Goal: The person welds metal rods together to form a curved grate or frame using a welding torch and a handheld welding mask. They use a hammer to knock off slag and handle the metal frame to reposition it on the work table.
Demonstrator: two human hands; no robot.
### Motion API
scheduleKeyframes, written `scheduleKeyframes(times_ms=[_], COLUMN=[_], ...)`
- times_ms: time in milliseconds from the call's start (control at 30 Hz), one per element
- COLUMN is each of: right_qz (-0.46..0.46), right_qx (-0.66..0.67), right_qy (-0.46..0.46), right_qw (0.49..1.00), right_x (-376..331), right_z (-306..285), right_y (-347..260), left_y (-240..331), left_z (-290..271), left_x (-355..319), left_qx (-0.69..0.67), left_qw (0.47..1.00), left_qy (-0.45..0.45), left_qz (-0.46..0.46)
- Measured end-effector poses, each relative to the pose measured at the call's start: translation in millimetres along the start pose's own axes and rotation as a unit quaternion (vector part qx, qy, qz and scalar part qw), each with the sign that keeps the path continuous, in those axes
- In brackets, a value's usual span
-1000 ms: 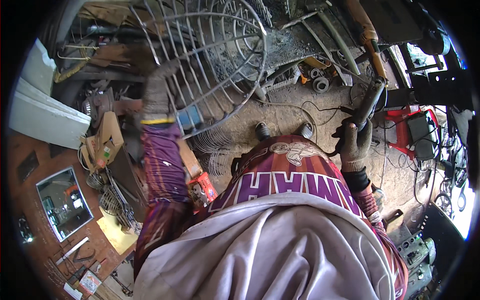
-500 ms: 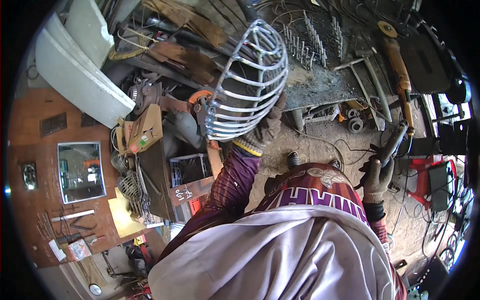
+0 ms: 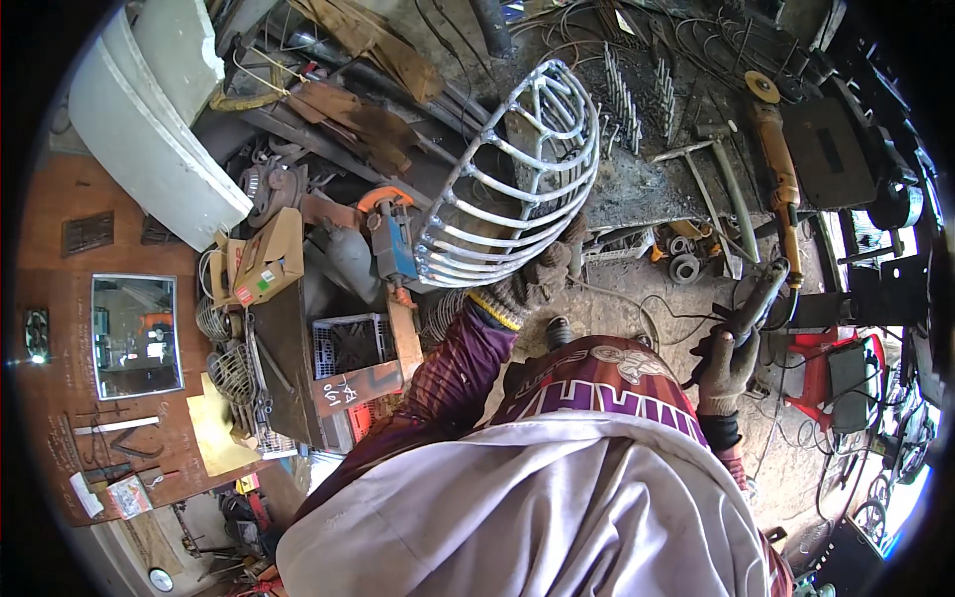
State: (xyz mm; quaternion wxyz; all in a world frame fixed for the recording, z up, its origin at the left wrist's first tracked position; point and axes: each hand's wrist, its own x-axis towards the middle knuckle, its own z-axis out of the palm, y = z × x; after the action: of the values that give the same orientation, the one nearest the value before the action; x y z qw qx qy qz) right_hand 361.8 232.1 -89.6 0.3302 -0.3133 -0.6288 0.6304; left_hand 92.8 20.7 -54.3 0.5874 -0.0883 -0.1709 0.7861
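Head view: one wire cage (image 3: 517, 179), dome-shaped, made of welded silvery-white rods with curved ribs and cross hoops, tilted on its side at about 12 o'clock in frame, over the cluttered metal workbench (image 3: 647, 189). Left hand (image 3: 542, 274), in a knit work glove, is clamped on the cage's lower rim at roughly 6 o'clock of the cage. Right hand (image 3: 724, 363), also gloved, is closed around one dark tool handle (image 3: 761, 294) at 3 o'clock, well apart from the cage. Hands are far apart. One angle grinder (image 3: 776, 164) with an orange-brown body lies on the bench at 1 o'clock. One cardboard box (image 3: 264, 261) at 9 o'clock, one white curved tub (image 3: 149, 139) at 10 o'clock, one framed mirror (image 3: 137, 335) on the brown wall at 9 o'clock. One orange-blue clamp-like tool (image 3: 390, 231) sits just beside the cage's left edge. Rows of upright metal pins (image 3: 632, 95) stand behind the cage. The person's grey shirt fills 6 o'clock and blocks the floor below.
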Motion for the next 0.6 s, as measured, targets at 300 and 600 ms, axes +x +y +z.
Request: scheduleKeyframes(times_ms=[300, 600], right_qz=[-0.014, -0.007], right_qx=[0.021, 0.028], right_qy=[-0.012, -0.023], right_qw=[1.0, 0.999], right_x=[-2.2, -5.4], right_z=[0.2, 1.3], right_y=[10.3, 3.9], left_y=[23.7, -8.7], left_z=[-54.7, -9.9], left_x=[-18.4, -11.2], left_qx=[-0.304, -0.048], left_qw=[0.952, 0.997], left_qy=[-0.041, -0.046], left_qz=[-0.009, -0.048])
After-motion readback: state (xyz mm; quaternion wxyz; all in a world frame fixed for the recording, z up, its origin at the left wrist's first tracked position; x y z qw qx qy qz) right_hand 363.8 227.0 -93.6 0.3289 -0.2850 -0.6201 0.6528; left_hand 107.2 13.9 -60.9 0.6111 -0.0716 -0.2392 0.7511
